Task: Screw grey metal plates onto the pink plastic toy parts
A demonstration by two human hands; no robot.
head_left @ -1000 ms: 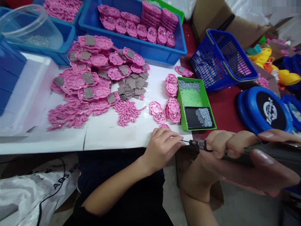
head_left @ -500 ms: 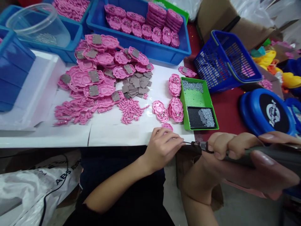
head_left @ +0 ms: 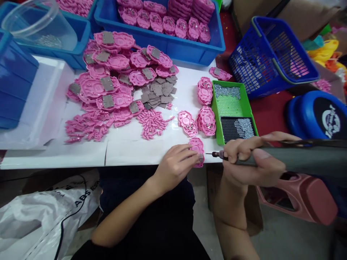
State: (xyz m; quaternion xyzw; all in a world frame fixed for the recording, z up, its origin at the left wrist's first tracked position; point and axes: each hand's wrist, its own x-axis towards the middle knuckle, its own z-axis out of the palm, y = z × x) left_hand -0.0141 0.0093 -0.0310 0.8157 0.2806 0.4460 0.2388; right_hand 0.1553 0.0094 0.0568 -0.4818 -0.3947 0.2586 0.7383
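Note:
At the table's front edge, my left hand (head_left: pixel 177 164) presses its fingers on a pink plastic casing (head_left: pixel 196 145) that carries a small grey metal plate (head_left: pixel 201 158). My right hand (head_left: pixel 252 159) is wrapped round a dark electric screwdriver (head_left: pixel 303 157), held level. Its thin bit (head_left: pixel 209 154) points left, a short gap away from the casing. Just behind lie more pink casings (head_left: pixel 187 122) with shiny screws in them. A green tray (head_left: pixel 229 106) of small screws, with a black perforated plate (head_left: pixel 229 128) in it, sits beyond my right hand.
Pink casings (head_left: pixel 108 85), grey metal plates (head_left: pixel 158 92) and small pink pieces (head_left: pixel 153 122) are heaped at the left. A blue bin (head_left: pixel 162 43) of stacked casings stands behind. A blue basket (head_left: pixel 271 54) and a blue round-topped stool (head_left: pixel 317 115) are at the right.
My right hand and the screwdriver have shifted left and slightly up, and the bit now shows apart from my left fingers. More of the casing under my left hand shows.

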